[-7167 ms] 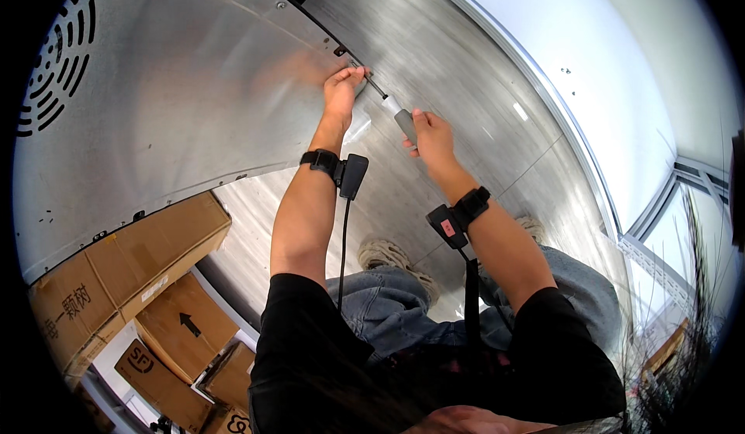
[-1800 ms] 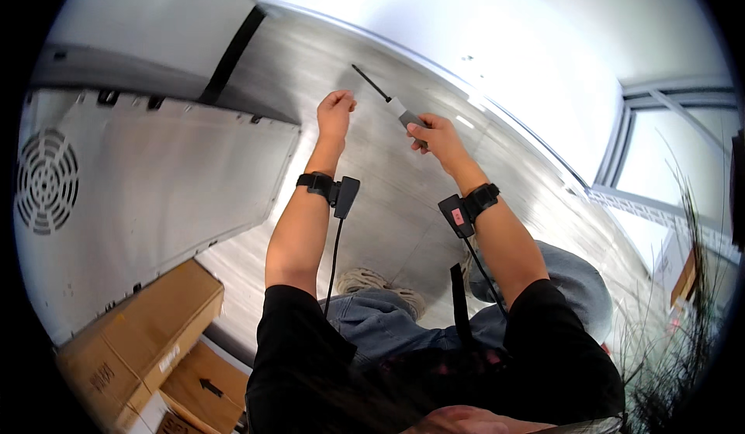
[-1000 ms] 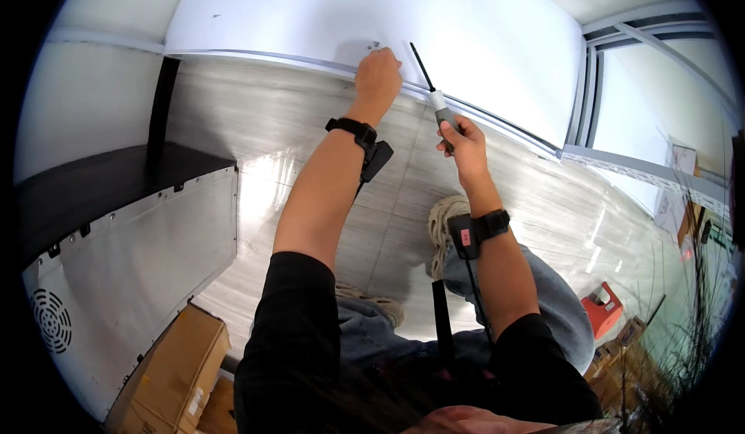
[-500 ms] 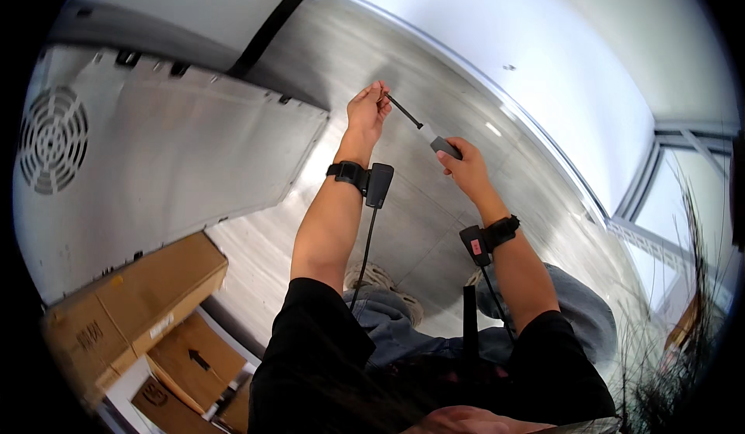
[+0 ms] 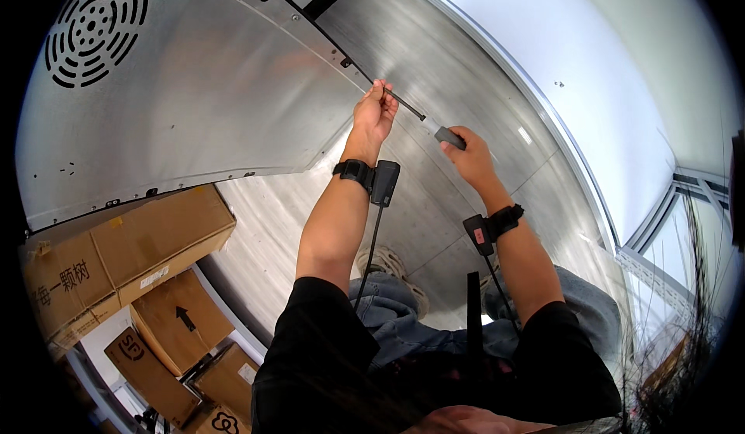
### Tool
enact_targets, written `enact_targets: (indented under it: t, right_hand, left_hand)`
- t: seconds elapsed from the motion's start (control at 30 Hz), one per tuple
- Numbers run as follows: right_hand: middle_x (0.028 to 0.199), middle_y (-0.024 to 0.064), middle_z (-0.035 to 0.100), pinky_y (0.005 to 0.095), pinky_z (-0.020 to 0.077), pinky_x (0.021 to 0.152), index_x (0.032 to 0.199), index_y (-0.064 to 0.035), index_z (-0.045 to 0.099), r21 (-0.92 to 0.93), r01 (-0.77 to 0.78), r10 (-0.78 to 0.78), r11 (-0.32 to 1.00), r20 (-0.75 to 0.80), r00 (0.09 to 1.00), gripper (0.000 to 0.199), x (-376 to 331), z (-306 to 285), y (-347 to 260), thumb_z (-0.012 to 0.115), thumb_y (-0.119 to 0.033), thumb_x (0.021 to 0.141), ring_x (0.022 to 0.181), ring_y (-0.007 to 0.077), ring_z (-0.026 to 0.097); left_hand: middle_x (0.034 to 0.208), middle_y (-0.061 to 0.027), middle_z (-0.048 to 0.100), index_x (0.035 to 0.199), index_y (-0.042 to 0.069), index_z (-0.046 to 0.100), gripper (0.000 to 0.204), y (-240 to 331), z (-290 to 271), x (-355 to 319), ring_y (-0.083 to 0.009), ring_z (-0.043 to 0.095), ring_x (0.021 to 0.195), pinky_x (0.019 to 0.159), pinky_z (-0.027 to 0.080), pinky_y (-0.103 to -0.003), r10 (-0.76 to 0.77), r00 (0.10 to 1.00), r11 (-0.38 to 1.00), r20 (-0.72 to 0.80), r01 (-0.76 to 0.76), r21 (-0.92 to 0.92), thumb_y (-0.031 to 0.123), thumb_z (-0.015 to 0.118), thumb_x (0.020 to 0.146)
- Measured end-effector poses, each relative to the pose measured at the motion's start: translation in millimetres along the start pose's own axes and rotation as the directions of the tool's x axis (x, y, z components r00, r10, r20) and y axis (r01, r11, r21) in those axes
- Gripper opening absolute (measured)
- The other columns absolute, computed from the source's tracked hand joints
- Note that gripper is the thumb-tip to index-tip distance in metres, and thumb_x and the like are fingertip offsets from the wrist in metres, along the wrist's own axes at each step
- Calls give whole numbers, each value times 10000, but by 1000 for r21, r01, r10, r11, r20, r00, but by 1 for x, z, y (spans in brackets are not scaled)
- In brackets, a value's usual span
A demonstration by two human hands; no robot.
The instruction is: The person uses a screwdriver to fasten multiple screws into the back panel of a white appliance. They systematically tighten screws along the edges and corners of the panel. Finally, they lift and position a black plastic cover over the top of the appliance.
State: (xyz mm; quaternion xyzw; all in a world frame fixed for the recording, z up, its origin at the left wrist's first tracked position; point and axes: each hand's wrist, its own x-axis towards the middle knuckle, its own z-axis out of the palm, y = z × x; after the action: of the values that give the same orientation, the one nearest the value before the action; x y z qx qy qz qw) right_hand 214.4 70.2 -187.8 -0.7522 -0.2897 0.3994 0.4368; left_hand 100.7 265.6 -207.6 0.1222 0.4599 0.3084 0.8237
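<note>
My right hand [image 5: 468, 155] grips the grey handle of a screwdriver [image 5: 434, 129]. Its thin dark shaft runs up and left to my left hand [image 5: 374, 114], whose fingertips pinch the shaft near its tip. The tip sits close to the lower right edge of a large grey metal back panel [image 5: 178, 100] with a round vent grille [image 5: 95, 17] and small screws along its rim. Both wrists wear black bands with small devices and hanging cables.
The brushed metal floor [image 5: 434, 54] spreads under the hands, met by a white wall [image 5: 590, 69] on the right. Several brown cardboard boxes [image 5: 116, 248] are stacked at the lower left. My jeans-clad legs [image 5: 388, 310] and a shoe [image 5: 384, 262] are below.
My view has swung back toward the grey panel. Both hands stay on the screwdriver, now brought to the panel's edge, with my left fingers still pinching the shaft.
</note>
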Motion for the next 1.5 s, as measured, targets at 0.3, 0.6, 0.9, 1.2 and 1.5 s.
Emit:
enact_targets:
  t: [0.3,0.6,0.9,1.2,1.5]
  right_hand:
    - [950,144,624,371,469,717,1012,-37,609,-127,171,-177,977,-38,984,283,-41,-3,16,666,-170,768,822,321,601]
    - [975,133,587,395,479,718,1049,-44,570,-367,252,-294,896,-63,954,343,-146,-13,45,691,-142,743,831,334,586]
    - [988,154,609,396,460,746,1056,-41,582,-116,46,-36,992,94,995,323,-6,62,38,663,-204,789,874,333,592]
    - [980,172,619,411,453,747,1117,-89,582,-150,-65,91,987,174,981,334,42,55,41,597,-289,850,896,338,589]
    - [1005,171,599,424,455,755,1168,-113,551,-133,-63,81,989,133,988,363,69,75,70,587,-297,858,904,353,584]
  left_hand:
    - [856,-28,594,928,75,574,179,-26,-25,-42,-103,509,654,638,491,-251,103,993,993,-48,-100,64,250,537,932]
    - [876,-40,620,921,98,555,172,-97,-59,-124,-121,480,610,602,461,-270,73,970,996,-231,-58,69,252,488,956]
    - [924,-59,661,931,104,561,147,-6,-81,17,-102,485,598,592,446,-249,48,967,952,-252,33,306,223,478,960]
    - [875,-6,620,1023,100,571,130,-8,-80,74,-102,523,655,589,450,-241,79,986,961,-145,-36,275,175,504,940]
    - [878,-12,651,992,86,608,114,-11,-83,105,-77,518,627,561,447,-210,100,970,972,-223,-47,230,150,545,921]
